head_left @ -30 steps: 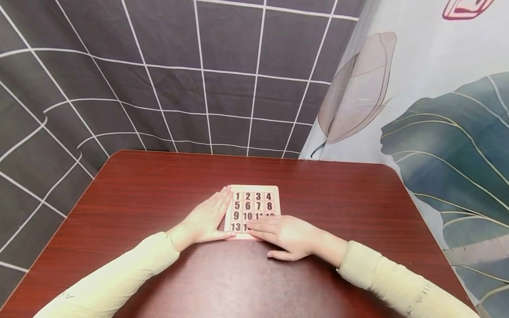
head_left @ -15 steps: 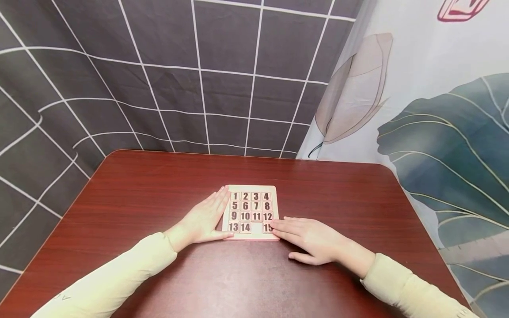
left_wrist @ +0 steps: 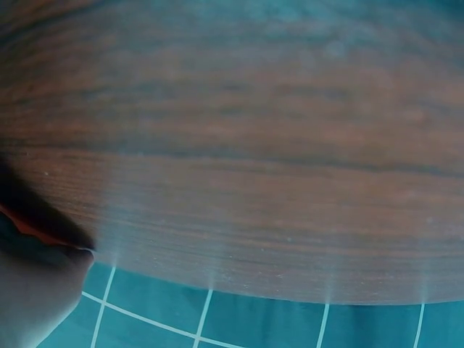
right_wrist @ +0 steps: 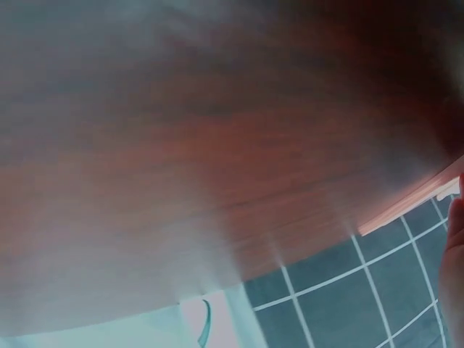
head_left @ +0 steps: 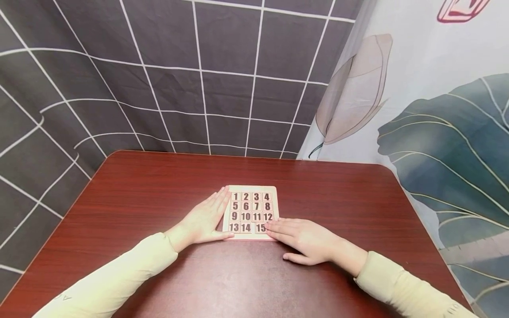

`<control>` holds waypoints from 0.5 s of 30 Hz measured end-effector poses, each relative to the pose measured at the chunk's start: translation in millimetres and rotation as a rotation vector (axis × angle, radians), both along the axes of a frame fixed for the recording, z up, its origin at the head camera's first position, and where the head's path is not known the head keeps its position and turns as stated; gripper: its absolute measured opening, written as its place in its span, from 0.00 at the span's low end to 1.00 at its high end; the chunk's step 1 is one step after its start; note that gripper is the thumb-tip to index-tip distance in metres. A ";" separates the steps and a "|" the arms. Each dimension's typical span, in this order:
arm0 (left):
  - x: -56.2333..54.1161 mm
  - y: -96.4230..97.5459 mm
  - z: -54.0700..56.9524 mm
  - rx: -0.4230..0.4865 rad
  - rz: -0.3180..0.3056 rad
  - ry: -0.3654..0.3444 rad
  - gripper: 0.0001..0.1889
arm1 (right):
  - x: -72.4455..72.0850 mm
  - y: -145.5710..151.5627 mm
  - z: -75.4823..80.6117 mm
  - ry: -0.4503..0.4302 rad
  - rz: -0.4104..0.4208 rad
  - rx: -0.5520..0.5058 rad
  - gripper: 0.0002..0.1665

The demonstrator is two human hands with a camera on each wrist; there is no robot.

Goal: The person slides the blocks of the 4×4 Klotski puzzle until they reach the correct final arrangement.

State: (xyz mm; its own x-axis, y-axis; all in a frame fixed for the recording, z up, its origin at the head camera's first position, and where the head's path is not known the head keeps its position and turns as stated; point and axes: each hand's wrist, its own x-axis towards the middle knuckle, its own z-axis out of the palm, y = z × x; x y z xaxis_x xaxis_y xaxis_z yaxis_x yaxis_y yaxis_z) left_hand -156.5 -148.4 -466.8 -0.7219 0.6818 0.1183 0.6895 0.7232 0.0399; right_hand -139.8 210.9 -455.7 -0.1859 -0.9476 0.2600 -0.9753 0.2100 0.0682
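A sliding number puzzle (head_left: 252, 188) lies flat on the table in the head view, its tiles reading 1 to 15 in rows. My left hand (head_left: 204, 218) rests with straight fingers along its left edge, thumb at the near-left corner. Straight fingertips of my right hand (head_left: 306, 238) touch the 15 tile (head_left: 260, 228) in the bottom row, from its right side. A narrow gap separates this tile from the 14 tile (head_left: 245, 228). In the right wrist view, the puzzle's edge (right_wrist: 406, 206) shows beside part of my right hand (right_wrist: 454, 268).
The dark red wooden table (head_left: 159, 185) has rounded far corners. Behind it hangs a dark curtain (head_left: 226, 92) with a white grid. A pale curtain (head_left: 429, 48) printed with large leaves hangs at the right.
My right hand first moved right, off the lower tiles, uncovering 15 in the near-right corner. Since then it has moved slightly left, and 15 has slid left towards 14. The left hand stays put.
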 end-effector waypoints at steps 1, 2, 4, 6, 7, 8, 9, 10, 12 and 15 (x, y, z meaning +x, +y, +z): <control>0.1 0.6 0.2 0.003 -0.001 -0.001 0.59 | -0.1 -1.8 -0.4 0.003 0.005 0.001 0.37; 0.2 1.2 0.3 0.004 -0.003 -0.002 0.59 | -0.1 -3.1 -0.6 0.002 0.007 0.004 0.37; 0.2 2.6 0.1 0.004 -0.004 -0.007 0.59 | 0.1 -5.2 -0.4 -0.002 0.005 0.013 0.37; 0.2 3.4 -0.3 0.002 -0.002 -0.012 0.59 | 0.4 -6.2 -0.2 -0.007 0.001 0.021 0.37; 0.1 3.8 -0.4 0.001 0.000 -0.015 0.59 | 0.5 -6.4 0.0 -0.009 -0.001 0.024 0.37; 0.1 4.1 -0.5 -0.001 0.001 -0.017 0.59 | 0.8 -6.3 0.3 -0.011 -0.005 0.026 0.37; 0.0 4.3 -0.4 -0.003 0.002 -0.019 0.59 | 1.1 -6.1 0.3 -0.010 -0.006 0.027 0.37; 0.0 4.5 -0.3 -0.005 0.003 -0.020 0.59 | 1.3 -5.9 0.4 -0.011 -0.009 0.028 0.37; 0.0 4.5 0.1 -0.005 0.006 -0.023 0.59 | 1.7 -5.6 0.3 -0.013 -0.011 0.029 0.38; 0.1 3.9 0.5 -0.013 0.012 -0.027 0.59 | 1.8 -6.0 -0.8 -0.020 -0.021 0.031 0.39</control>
